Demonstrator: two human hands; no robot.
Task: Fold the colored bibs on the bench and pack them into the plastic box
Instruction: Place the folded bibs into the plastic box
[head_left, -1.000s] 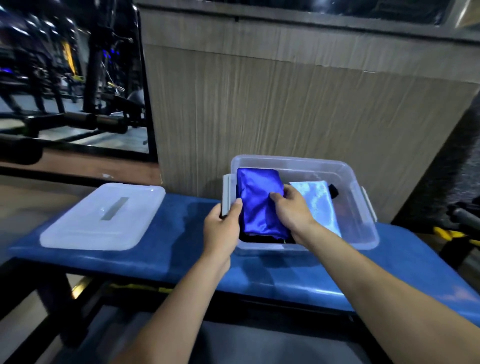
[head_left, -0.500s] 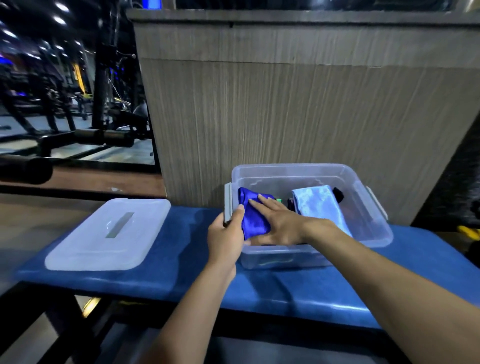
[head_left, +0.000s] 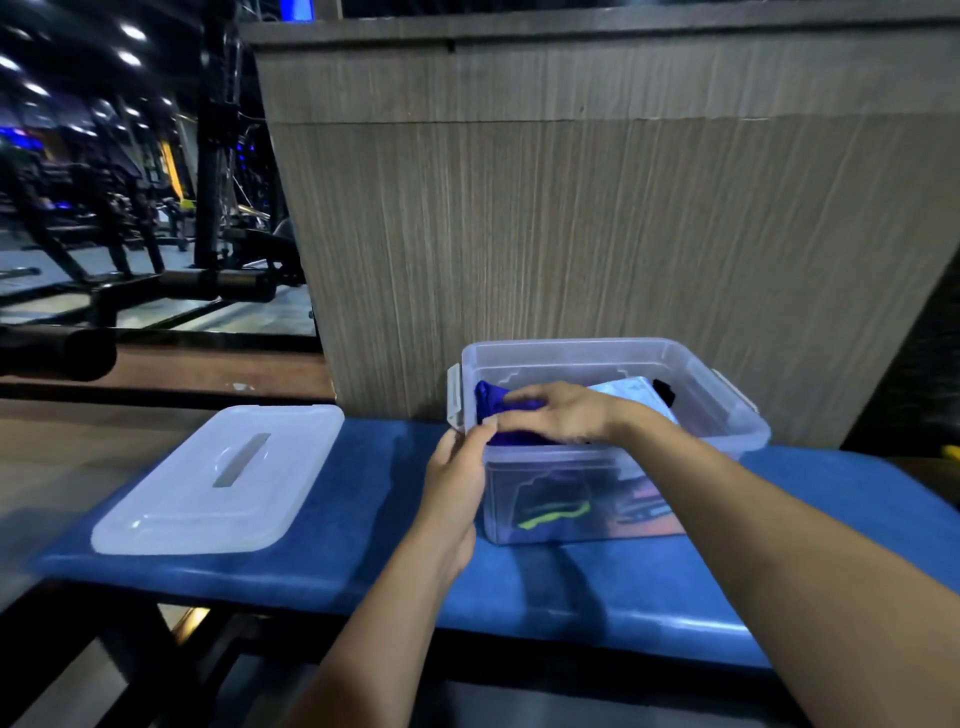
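Left hand (head_left: 457, 470) first: we see our fingers curled against the near left corner of the clear rectangular plastic box (head_left: 727, 415), the thumb tip up at its rim, so it grips that corner. How far the fingers wrap the wall we cannot tell, since the back of the hand covers them.

Further left, the translucent white plastic lid (head_left: 218, 486) lies flat on the padded blue bench (head_left: 649, 587), well apart from the box, with bare padding between them and along the near edge.

Our right hand (head_left: 558, 415) reaches over the near rim with the forearm slanting in from the lower right. Its fingers lie nearly straight and together, palm down, pressing on the folded royal-blue satin bib (head_left: 493, 402) in the left half of the box. Most of that bib is hidden under the hand; only its left end and a strip near the rim show.

Just right of the hand, a folded pale-blue shiny bib (head_left: 628, 389) peeks out in the box, partly covered by the wrist, with a small black item (head_left: 664, 392) behind it that we cannot identify. Through the front wall we make out dim shapes with a lime-green stripe (head_left: 553, 514), too blurred to name.

Behind the box stands a grey wood-grain panel (head_left: 571, 208); the box sits close to it.
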